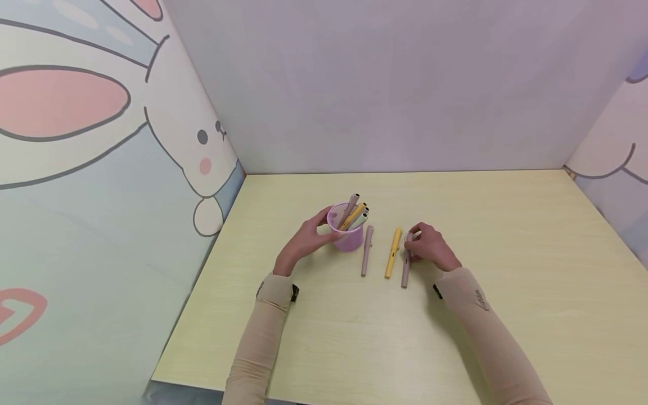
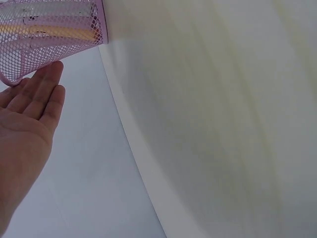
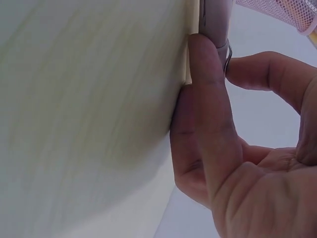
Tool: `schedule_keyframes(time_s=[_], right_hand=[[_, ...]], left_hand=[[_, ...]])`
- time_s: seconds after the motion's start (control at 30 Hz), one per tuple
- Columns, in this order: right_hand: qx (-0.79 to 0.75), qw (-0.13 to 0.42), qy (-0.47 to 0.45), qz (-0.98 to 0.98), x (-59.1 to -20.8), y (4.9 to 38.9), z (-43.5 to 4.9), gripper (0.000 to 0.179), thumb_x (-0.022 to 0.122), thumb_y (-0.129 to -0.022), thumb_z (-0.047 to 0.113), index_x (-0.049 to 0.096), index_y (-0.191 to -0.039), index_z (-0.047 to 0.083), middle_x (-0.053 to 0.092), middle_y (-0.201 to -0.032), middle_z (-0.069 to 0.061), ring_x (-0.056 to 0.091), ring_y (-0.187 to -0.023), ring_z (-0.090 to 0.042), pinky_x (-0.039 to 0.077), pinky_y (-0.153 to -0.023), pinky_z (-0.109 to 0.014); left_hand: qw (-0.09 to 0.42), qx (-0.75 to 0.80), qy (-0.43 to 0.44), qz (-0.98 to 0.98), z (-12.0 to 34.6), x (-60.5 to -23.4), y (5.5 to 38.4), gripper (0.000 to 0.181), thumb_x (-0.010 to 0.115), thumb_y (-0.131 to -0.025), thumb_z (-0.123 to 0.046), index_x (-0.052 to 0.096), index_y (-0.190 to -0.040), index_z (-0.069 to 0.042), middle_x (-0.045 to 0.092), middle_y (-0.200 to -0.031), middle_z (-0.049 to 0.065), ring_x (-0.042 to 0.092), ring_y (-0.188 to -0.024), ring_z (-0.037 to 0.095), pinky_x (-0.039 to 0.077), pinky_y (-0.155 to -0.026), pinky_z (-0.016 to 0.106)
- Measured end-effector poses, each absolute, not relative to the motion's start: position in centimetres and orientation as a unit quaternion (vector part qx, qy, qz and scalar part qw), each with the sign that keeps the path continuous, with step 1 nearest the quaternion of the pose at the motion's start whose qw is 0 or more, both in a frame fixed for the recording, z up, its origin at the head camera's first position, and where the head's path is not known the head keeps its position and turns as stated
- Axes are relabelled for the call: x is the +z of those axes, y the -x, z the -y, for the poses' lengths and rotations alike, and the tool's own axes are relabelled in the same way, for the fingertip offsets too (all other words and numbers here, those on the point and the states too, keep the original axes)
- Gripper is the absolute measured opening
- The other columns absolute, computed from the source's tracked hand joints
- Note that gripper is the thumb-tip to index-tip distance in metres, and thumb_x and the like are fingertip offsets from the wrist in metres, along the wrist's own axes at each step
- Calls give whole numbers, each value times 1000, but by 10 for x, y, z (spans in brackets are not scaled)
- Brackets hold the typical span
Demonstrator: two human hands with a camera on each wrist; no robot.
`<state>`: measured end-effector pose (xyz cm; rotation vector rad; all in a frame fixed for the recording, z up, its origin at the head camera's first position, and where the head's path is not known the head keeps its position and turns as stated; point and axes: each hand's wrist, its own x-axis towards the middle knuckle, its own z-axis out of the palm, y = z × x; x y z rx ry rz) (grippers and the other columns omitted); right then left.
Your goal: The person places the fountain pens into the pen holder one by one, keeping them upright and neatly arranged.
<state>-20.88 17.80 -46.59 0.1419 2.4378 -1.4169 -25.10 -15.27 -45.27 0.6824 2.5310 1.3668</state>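
Observation:
My left hand [image 1: 306, 239] holds a pink mesh pen cup [image 1: 349, 243], thumb on the near side and fingers on the far side. In the left wrist view, the fingers touch the wall of the cup [image 2: 49, 55]. Several pens stand slanted inside it, among them a mauve pen, a yellow pen [image 1: 352, 216] and a pale green one. At the right of the loose pens, my right hand [image 1: 430, 246] pinches a mauve pen [image 1: 406, 271] near its upper end. The right wrist view has thumb and forefinger on either side of this pen [image 3: 216, 25], by its clip.
On the pale wooden table [image 1: 324, 337], another mauve pen [image 1: 367, 256] lies just right of the cup. A yellow pen [image 1: 393, 254] lies between the two mauve ones. A plain wall [image 1: 395, 95] rises behind the table, and a wall with rabbit drawings [image 1: 91, 236] stands at the left.

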Motion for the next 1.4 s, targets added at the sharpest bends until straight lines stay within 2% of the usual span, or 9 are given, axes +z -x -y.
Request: schedule_keyframes(time_s=[0.47,0.7,1.1,1.4], right_hand=[[-535,143,-41,-832,-468,204,-185,49,60,-98,2,41,-140,-14,58,-113,-26,69,-80,-21,61,-72,-34],[-545,118,-35,-830,-469,202,-188,50,60,-97,2,42,-142,-12,56,-110,-24,67,-81,-22,61,-73,-34],[-586,61,23,-808,-464,196,-195,53,62,-95,-5,42,-144,-11,52,-120,-29,62,-98,-32,62,-74,-38],[-602,-4,62,-796,-454,196,-195,49,61,-96,-6,45,-143,-9,54,-116,-28,62,-94,-20,62,-75,-42]], left_hand=[[99,453,-226,-857,152,-452,250,83,73,-94,-39,34,-162,-14,53,-151,10,48,-139,29,36,-114,57],[99,455,-225,-856,152,-452,251,82,73,-94,-39,34,-162,-15,53,-151,10,48,-139,29,36,-114,57],[98,460,-229,-852,153,-453,251,82,74,-94,-39,35,-162,-14,52,-152,11,48,-139,29,36,-114,56],[96,455,-230,-855,153,-453,252,82,73,-94,-39,35,-162,-14,53,-151,11,48,-139,29,36,-114,56]])
